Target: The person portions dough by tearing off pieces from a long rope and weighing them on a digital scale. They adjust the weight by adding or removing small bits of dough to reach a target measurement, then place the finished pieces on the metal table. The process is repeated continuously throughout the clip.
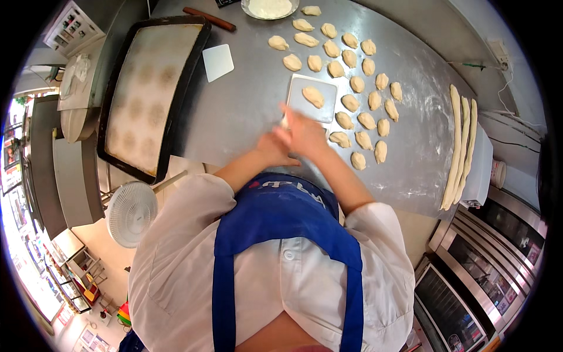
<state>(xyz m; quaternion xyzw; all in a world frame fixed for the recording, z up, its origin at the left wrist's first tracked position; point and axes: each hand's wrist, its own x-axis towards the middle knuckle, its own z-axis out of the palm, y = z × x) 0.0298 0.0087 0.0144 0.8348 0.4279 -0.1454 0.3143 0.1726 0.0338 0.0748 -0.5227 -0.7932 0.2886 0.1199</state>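
Close in front of my apron, my left hand [276, 148] and my right hand [306, 133] overlap, both blurred by motion. A small pale bit, perhaps dough, shows by the right fingers; whether either hand grips it cannot be made out. Just beyond the right hand sits a flat kitchen scale [330, 97] with a metal plate, its near edge partly covered by that hand. One lump of dough [313, 97] rests on the plate. Many similar dough pieces [350, 103] lie in loose rows on the steel worktable [246, 97], behind and to the right of the scale.
Three long dough ropes [459, 149] lie at the table's right end. To the left are a white dough scraper [218, 63] and a dark-rimmed baking tray [143, 97]. A rolling pin [210, 19] and a bowl of flour [270, 16] stand at the back. A fan [132, 214] is at lower left.
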